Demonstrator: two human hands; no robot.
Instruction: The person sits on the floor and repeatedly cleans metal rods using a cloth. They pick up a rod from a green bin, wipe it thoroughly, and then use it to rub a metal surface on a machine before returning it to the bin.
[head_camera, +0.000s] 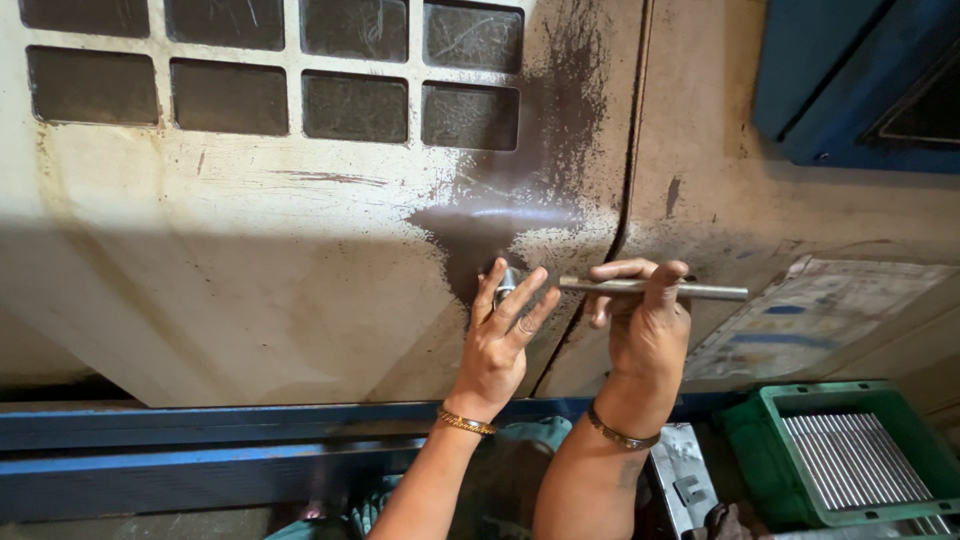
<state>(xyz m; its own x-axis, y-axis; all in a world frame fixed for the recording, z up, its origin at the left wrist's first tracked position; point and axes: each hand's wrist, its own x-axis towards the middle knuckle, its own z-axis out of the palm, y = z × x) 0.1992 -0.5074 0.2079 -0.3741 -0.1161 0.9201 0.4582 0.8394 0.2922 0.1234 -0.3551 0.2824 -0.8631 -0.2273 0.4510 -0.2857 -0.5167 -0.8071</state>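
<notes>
I am bracing my left hand (503, 335) against the stained machine door (250, 270), fingers spread and apart, with the fingertips resting on a small metal knob (505, 281) at the door's right edge; nothing is being clamped in this grip. Just beside it, my right hand (645, 320) is closing its grip on a thin steel rod (655, 289), which is lying level across the fingers and pointing toward the knob and the door seam (600, 250). Risk, as I judge it: the dark oily spray (520, 215) around the knob is making surfaces slick, so the rod could be slipping off the fitting and striking my left fingers. Further right, a green crate (760, 440) is holding a tight row of metal bars (855, 462). Count: two hands, two wrist bangles, one rod, one knob, one crate, eight window panes (228, 96) visible above.
</notes>
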